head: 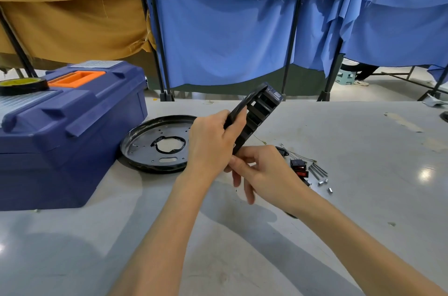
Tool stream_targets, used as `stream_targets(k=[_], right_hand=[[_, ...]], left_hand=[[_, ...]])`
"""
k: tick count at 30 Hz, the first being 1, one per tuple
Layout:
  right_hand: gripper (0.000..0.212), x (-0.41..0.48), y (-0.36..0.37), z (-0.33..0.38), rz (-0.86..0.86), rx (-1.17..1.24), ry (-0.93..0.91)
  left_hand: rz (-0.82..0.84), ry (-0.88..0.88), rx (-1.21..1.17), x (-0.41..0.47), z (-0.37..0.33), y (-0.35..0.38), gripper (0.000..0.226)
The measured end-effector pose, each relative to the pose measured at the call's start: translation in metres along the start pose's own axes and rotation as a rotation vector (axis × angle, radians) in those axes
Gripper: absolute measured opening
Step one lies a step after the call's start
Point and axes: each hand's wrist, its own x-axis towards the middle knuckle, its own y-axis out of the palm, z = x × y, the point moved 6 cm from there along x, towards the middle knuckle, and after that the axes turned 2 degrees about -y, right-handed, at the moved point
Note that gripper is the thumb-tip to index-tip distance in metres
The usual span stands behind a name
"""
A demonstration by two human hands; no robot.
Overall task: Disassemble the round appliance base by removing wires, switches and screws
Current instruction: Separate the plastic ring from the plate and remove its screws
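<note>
The round black plastic base (257,114) was held tilted on edge above the grey table (363,138), clear of its surface. It was gripped at its upper rim by the left hand (213,143), whose fingers were closed around the edge. Its lower edge was pinched between thumb and forefinger of the right hand (261,169), while the remaining fingers were left loosely spread.

A black metal plate (155,145) lay flat just left of the hands, beside a blue toolbox (68,126). Removed switches (299,167), thin wires (298,155) and screws (318,171) were gathered on the table to the right.

A slip was judged possible, since the base was supported only at two rim points; if dropped, the loose screws could be scattered. Whether any parts remained inside could not be told.
</note>
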Motion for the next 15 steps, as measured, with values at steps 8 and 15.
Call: stream_targets(k=[8,15], right_hand=[[0.027,0.000,-0.005,0.005,-0.158,-0.068,-0.168],[0.030,-0.001,-0.007,0.011,-0.229,-0.267,-0.329]], left_hand=[[0.022,0.038,0.020,0.001,-0.005,0.000,0.054],[0.037,0.023,-0.075,0.001,-0.007,-0.004,0.056]])
